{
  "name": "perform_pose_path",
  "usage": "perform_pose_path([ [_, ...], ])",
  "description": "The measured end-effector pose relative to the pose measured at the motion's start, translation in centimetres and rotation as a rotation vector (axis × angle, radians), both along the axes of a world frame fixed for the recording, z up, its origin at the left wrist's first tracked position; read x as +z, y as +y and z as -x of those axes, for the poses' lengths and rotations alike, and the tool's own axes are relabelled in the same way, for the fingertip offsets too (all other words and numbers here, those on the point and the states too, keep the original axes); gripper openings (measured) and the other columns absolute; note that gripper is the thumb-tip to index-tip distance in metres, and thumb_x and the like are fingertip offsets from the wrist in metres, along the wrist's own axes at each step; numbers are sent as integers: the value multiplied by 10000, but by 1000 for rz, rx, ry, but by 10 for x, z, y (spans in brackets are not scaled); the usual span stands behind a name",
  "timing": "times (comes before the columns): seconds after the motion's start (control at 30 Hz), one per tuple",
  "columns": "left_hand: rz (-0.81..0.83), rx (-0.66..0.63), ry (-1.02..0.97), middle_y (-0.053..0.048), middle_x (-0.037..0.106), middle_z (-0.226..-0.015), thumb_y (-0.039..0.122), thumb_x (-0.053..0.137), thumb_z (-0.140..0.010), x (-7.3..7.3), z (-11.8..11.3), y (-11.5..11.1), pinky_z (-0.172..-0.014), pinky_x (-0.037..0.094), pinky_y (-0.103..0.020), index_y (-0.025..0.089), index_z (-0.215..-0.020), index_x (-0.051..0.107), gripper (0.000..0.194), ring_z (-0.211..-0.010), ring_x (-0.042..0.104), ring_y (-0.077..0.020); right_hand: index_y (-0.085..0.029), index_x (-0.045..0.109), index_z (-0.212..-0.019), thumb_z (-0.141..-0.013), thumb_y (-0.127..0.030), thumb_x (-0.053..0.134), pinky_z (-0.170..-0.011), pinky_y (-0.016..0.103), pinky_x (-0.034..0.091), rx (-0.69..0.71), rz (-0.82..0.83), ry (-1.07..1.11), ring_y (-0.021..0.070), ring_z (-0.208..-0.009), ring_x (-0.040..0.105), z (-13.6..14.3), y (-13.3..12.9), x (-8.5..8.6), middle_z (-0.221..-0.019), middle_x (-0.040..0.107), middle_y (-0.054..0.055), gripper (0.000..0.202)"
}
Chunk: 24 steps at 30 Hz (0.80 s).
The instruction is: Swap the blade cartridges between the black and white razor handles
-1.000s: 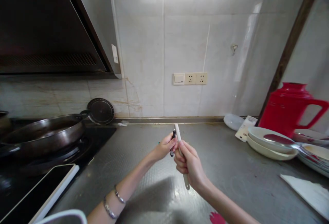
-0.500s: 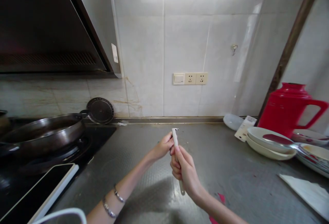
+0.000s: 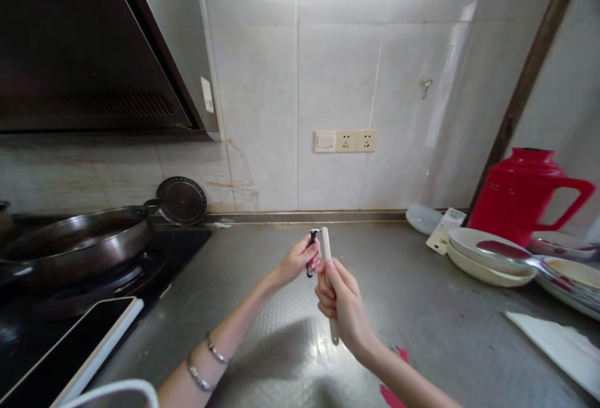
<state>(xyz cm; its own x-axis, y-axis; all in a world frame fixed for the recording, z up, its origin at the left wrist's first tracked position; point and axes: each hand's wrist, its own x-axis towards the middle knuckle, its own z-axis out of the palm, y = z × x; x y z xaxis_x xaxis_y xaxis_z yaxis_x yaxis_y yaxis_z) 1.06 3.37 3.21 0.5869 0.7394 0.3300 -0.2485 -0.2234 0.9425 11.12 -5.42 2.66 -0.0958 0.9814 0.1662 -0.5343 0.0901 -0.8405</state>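
Observation:
Above the middle of the grey metal counter (image 3: pixel 262 302), my left hand (image 3: pixel 300 257) is closed on a small black tool (image 3: pixel 311 254) with a shiny metal top; its exact kind is too small to tell. My right hand (image 3: pixel 342 295) wraps round a long, pale grey handle (image 3: pixel 327 245), held nearly upright with its lower end below the fist. The handle's top stands just right of the black tool's top. The fingertips of both hands are close together; whether they touch is unclear.
On the left are a pan (image 3: pixel 94 242) on the stove and a phone-like slab (image 3: pixel 79 345). At right stand a red jug (image 3: pixel 520 195), stacked bowls (image 3: pixel 487 264), a white card (image 3: pixel 445 231) and a white sheet (image 3: pixel 557 345). Red scraps (image 3: pixel 391 395) lie near my right forearm.
The black tool, mostly hidden before, now shows in my left hand. My left hand has shifted slightly left, and the pale handle in my right hand has moved slightly right, with a gap between their tops.

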Motion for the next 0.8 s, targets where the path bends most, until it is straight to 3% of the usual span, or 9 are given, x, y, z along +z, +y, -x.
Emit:
perform_pose_path([
  [0.13,23,-49,-18,53,419,-554,536,569,-746,0,0,-2,-489,286,-196,172,-718,401,402,-496,366,-61,-195,443,-722,-796,-505,555,-316,121,93,11,-31,32,17,-383,115,-3,6,3,-491,226,-110,337],
  [0.33,69,-52,-28,59,422,-559,525,569,-753,0,0,-3,-452,254,-200,172,-772,415,385,-462,367,-58,-197,445,-725,-804,-496,548,-311,118,94,56,6,24,19,-375,125,1,0,-6,-475,239,-110,325],
  [0.8,60,-31,-35,64,412,-555,524,612,-717,1,-1,-3,-464,252,-188,163,-742,433,403,-476,350,-47,-198,443,-714,-796,-488,558,-303,116,95,28,-20,99,14,-362,112,3,4,4,-468,245,-113,322],
])
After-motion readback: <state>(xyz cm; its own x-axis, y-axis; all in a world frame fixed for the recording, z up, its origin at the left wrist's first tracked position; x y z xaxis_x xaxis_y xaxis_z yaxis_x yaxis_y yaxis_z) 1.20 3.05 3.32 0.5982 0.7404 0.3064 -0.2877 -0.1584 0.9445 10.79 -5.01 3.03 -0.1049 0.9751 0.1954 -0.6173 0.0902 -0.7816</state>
